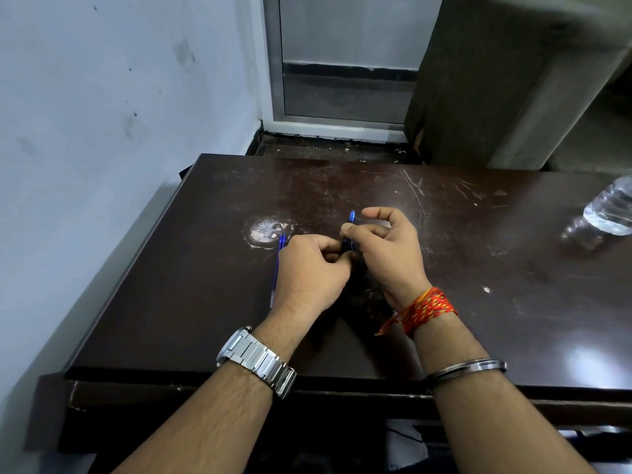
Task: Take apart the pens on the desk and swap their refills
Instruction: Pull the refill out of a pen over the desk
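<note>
Both hands meet over the middle of the dark brown surface (pixel 205 302), working on 1 blue pen (pixel 351 230). The right hand (pixel 390 254) pinches the upper part of that pen between thumb and the side of a bent finger, with the index finger curled in an arc above it and not touching; the pen's blue end sticks out toward 12 o'clock past the thumb. The left hand (pixel 311 268) is closed into a loose fist, its fingertips pressed against the lower part of the same pen where the 2 hands touch. How the pen's pieces sit between the fingers is hidden by the knuckles.

A second pen (pixel 278 265) lies flat on the surface just at 9 o'clock of the left hand, running from 12 toward 6 o'clock, its near part hidden under the edge of that hand. Its far tip points at a pale worn patch (pixel 268 230) in the surface finish.

A silver watch (pixel 256 360) sits on the left wrist. The right wrist carries a red and orange thread band (pixel 424 309) and, nearer the elbow, a thin metal bangle (pixel 468 367). A clear plastic bottle (pixel 612 210) lies at 3 o'clock, well apart from the hands, cut by the frame edge.
</note>
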`<state>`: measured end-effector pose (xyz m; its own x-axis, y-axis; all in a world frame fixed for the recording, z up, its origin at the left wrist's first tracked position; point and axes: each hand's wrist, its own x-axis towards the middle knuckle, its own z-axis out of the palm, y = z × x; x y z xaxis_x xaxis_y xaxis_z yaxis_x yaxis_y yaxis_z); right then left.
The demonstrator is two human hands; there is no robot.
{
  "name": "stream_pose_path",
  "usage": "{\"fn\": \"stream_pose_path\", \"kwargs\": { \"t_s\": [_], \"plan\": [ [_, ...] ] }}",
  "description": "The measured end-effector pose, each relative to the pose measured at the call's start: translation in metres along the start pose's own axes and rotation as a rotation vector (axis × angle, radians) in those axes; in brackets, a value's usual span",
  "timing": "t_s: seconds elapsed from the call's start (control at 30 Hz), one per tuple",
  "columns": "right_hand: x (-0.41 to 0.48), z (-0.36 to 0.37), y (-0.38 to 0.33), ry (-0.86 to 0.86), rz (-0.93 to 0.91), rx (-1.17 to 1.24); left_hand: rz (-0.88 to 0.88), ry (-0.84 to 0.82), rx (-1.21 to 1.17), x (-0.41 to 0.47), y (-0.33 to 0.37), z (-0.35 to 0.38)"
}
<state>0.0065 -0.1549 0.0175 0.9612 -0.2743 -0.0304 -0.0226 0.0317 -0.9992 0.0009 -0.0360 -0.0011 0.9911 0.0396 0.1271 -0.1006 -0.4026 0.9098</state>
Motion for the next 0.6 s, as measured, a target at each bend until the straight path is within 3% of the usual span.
{"fn": "stream_pose_path", "kwargs": {
  "t_s": [0.23,0.43,0.6],
  "plan": [
    [0.002,0.0049,0.0013,-0.079,0.069,0.147,-0.001,0.005,-0.018,-0.001,0.0006,-0.0005],
    [-0.0001,0.0034,0.0038,-0.021,0.023,-0.14,-0.003,0.035,0.018,-0.0005,0.0009,-0.0013],
    [0.0029,0.0033,0.0035,0.019,0.011,-0.009,-0.027,0.009,0.019,-0.0013,0.0014,-0.0012]
  ]
}}
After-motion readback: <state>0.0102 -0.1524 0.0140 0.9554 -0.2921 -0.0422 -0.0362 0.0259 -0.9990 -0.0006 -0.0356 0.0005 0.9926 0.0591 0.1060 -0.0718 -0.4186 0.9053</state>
